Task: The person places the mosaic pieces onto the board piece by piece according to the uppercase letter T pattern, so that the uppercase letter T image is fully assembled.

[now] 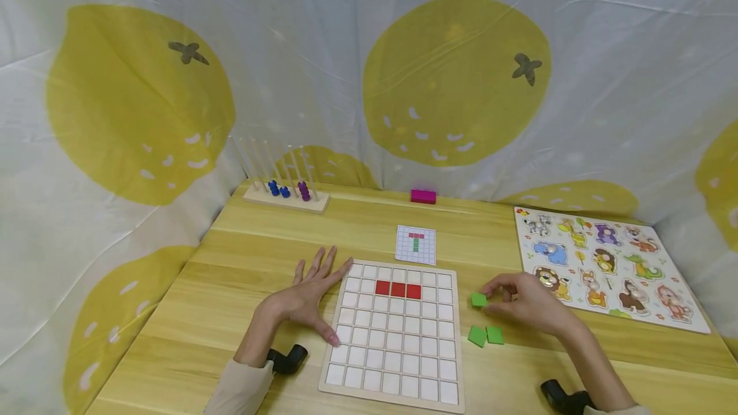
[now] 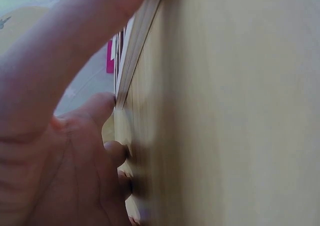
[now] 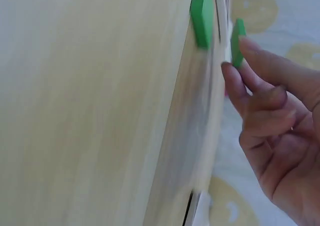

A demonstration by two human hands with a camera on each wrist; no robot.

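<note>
A wooden grid board [image 1: 398,396] with white squares lies in front of me. Three red tiles [image 1: 398,289] sit side by side in its second row. My left hand [image 1: 303,300] is spread at the board's left edge, thumb and index fingertip touching the frame. Between thumb and fingers, my right hand [image 1: 527,300] pinches a green square tile [image 3: 238,43], lifted off the table right of the board. Two more green tiles [image 1: 476,336] lie on the table just below that hand. Behind the board, a pattern card [image 1: 416,245] shows a red and green T.
At the back left stands a wooden peg stand [image 1: 288,200] with blue and purple beads. A magenta block [image 1: 423,196] lies by the rear edge. To the right is an animal puzzle board [image 1: 611,268]. A lemon-print cloth [image 1: 323,82] hangs behind the table.
</note>
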